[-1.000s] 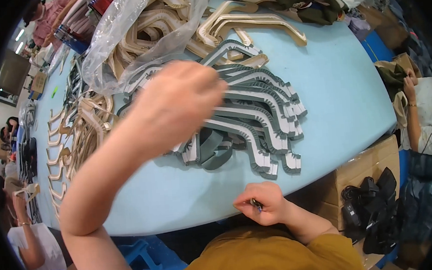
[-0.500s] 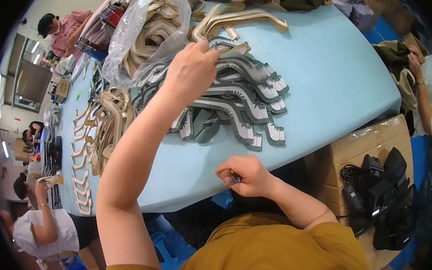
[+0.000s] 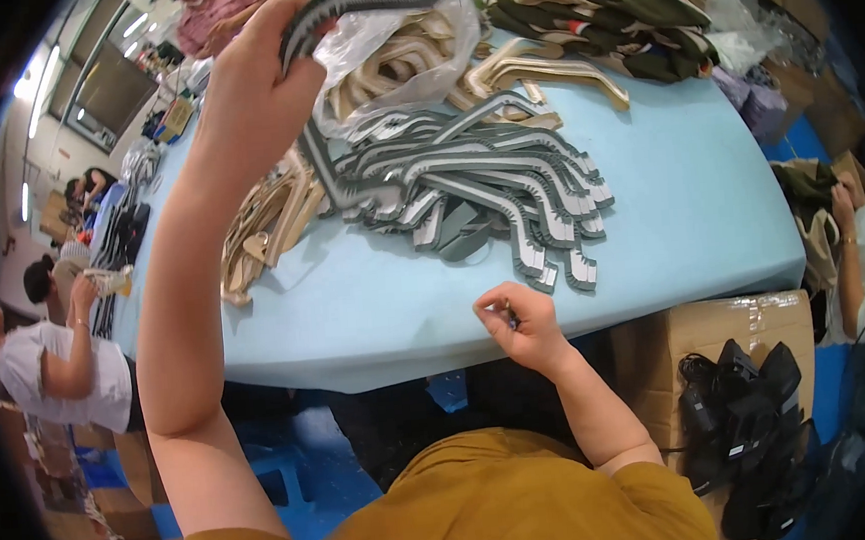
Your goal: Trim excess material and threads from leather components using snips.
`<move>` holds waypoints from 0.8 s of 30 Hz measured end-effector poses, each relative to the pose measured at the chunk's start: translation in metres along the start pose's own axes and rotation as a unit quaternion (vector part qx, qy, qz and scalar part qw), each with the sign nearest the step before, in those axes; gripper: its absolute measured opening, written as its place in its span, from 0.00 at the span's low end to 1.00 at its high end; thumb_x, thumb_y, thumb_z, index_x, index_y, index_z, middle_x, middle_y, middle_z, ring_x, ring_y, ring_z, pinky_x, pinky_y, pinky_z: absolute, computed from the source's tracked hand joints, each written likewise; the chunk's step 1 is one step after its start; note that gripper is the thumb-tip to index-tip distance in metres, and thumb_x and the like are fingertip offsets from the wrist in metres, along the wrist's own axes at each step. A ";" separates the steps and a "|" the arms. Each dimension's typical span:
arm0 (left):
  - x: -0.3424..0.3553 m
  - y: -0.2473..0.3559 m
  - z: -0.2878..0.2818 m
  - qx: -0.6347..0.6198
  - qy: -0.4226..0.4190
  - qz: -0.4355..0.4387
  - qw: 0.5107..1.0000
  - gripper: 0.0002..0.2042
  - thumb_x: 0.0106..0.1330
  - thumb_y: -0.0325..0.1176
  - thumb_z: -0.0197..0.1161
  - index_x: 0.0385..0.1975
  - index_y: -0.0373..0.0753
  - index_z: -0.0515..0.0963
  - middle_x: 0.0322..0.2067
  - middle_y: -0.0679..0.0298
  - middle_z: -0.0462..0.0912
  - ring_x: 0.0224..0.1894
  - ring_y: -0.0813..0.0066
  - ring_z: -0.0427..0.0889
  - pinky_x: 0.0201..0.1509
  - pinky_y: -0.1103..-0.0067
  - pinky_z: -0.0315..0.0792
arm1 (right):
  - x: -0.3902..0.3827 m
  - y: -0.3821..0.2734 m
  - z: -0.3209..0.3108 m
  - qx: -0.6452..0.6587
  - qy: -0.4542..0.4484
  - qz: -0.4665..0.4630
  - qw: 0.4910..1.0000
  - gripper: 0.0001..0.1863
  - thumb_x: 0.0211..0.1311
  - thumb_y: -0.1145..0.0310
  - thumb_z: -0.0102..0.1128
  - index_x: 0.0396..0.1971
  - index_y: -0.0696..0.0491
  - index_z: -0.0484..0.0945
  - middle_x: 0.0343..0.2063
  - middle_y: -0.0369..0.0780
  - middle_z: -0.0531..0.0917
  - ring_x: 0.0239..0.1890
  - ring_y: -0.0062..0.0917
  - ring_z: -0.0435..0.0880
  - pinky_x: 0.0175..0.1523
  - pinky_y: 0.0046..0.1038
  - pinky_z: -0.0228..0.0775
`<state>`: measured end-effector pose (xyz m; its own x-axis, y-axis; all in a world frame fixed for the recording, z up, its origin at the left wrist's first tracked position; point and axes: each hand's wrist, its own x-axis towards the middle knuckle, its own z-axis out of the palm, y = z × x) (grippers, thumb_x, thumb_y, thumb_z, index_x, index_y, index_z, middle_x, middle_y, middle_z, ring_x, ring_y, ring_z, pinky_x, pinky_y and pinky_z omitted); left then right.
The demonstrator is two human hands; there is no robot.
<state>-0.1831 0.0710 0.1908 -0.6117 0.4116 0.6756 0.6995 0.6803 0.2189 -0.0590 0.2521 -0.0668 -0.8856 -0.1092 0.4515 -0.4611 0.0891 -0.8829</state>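
Note:
Raised at the upper left, my left hand (image 3: 262, 93) is closed on a dark grey mesh fabric strip (image 3: 364, 2), curved and with a notched edge. A blurred grey length hangs below that hand; whether it belongs to the same strip, I cannot tell. Under and right of it lies a heap of similar bent grey strips (image 3: 506, 170) with white linings, overlapping on the light blue table (image 3: 688, 192). My right hand (image 3: 529, 325) is curled over the table's near edge, around something small and dark that I cannot make out.
Beige strips (image 3: 274, 221) lie left of the heap, and more fill a clear plastic bag (image 3: 403, 66) behind it. Dark green fabric (image 3: 595, 13) is piled at the back. A cardboard box (image 3: 692, 327) with black devices (image 3: 747, 398) stands at right. Other people work at left and right.
My left hand has lifted from the heap toward the upper left, now with a grey strip in it. My right hand has shifted slightly right and remains curled. The view has turned somewhat.

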 end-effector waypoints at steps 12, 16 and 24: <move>-0.247 0.049 0.051 -0.306 -0.066 -0.265 0.912 0.15 0.46 0.15 0.49 0.36 0.36 0.67 0.26 0.61 0.67 0.21 0.74 0.67 0.26 0.81 0.64 | 0.008 -0.061 0.006 0.121 -0.049 0.156 0.979 0.15 0.57 0.73 0.56 0.44 0.59 0.73 0.16 0.27 0.67 0.21 0.08 0.62 0.26 0.13 0.52; -0.256 0.054 0.037 -0.301 -0.063 -0.308 0.901 0.19 0.46 0.23 0.57 0.41 0.36 0.66 0.26 0.61 0.71 0.26 0.73 0.70 0.31 0.79 0.67 | 0.002 -0.064 0.016 0.192 -0.055 0.238 0.950 0.06 0.58 0.71 0.57 0.27 0.58 0.75 0.19 0.28 0.73 0.21 0.08 0.64 0.26 0.12 0.54; -0.264 0.051 0.031 -0.487 -0.117 -0.386 0.775 0.11 0.54 0.27 0.64 0.37 0.32 0.77 0.27 0.67 0.78 0.25 0.86 0.72 0.29 0.88 0.66 | 0.009 -0.080 0.044 0.086 -0.109 0.228 0.964 0.07 0.58 0.71 0.57 0.23 0.58 0.73 0.17 0.28 0.71 0.21 0.08 0.63 0.25 0.14 0.53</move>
<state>0.0025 0.0155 0.0015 -0.9574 0.2859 -0.0412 -0.0293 0.0458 0.9985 -0.0270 0.2003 0.0023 -0.9523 -0.3050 -0.0095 0.0055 0.0139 -0.9999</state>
